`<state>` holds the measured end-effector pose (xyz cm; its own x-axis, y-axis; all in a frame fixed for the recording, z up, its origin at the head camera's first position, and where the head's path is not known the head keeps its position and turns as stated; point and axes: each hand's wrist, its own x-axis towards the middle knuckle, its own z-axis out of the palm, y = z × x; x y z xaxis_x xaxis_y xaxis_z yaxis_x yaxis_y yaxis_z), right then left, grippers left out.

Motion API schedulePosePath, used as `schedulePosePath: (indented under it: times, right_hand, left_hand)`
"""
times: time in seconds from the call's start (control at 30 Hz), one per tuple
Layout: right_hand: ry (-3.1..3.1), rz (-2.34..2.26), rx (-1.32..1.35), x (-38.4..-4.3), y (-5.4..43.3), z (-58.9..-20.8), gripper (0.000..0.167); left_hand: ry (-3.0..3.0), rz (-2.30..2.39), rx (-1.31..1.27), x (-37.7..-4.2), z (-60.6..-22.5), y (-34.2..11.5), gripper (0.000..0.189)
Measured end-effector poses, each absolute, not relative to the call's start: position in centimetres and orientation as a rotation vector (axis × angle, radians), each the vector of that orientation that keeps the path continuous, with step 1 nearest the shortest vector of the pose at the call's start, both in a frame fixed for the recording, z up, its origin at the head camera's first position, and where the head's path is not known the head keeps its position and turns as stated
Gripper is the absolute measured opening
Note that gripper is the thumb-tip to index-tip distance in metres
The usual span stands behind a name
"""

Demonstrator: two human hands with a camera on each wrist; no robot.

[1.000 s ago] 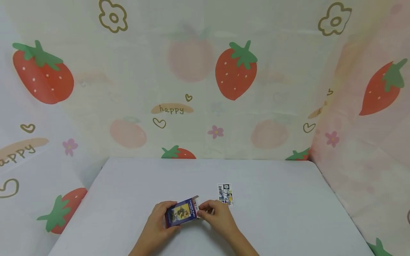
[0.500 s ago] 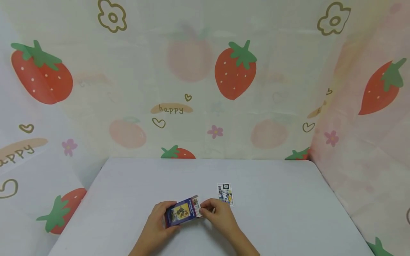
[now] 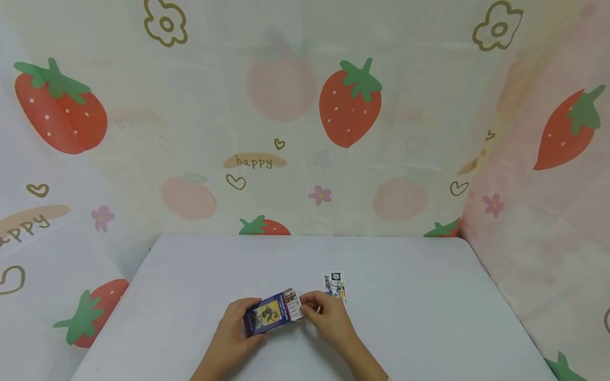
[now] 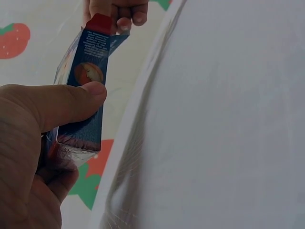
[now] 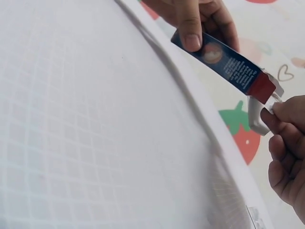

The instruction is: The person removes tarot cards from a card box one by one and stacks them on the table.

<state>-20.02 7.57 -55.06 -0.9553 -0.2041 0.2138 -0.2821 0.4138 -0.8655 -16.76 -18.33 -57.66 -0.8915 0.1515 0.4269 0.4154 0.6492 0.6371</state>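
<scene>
My left hand [image 3: 233,329] grips a blue card box [image 3: 267,315] with a yellow picture, its thumb along the narrow side. From the box's right end pokes a white-edged printed card [image 3: 294,308]; whether it is one or several I cannot tell. My right hand [image 3: 330,316] pinches that end between thumb and forefinger. In the right wrist view, a red flap [image 5: 261,88] stands out at the box's opened end, near the right fingertips. The box is held above the table, tilted. Behind the right hand, a loose printed card [image 3: 335,284] lies flat, its lower part covered.
A white-covered table [image 3: 419,296] spreads beneath both hands. Strawberry-patterned cloth [image 3: 350,108] hangs behind it and along both sides. The table's near edge [image 4: 138,105] shows in the left wrist view.
More of the printed card shows out of the box's end, as my right hand has shifted slightly right and away. My left hand and the box have hardly moved.
</scene>
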Motion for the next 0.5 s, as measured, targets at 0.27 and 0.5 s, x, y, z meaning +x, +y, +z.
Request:
schedulePosePath:
  times: [0.27, 0.5]
  right_hand:
    - [-2.515, 1.573, 0.460, -20.05, 8.06, -54.80, 0.015]
    - [-2.501, 1.549, 0.470, -20.35, 8.39, -54.86, 0.015]
  left_hand:
    - [-2.570, -1.131, -0.406, -16.65, -57.40, -18.28, 0.083]
    - [-2.611, -1.140, -0.382, -16.65, -57.28, -18.42, 0.080]
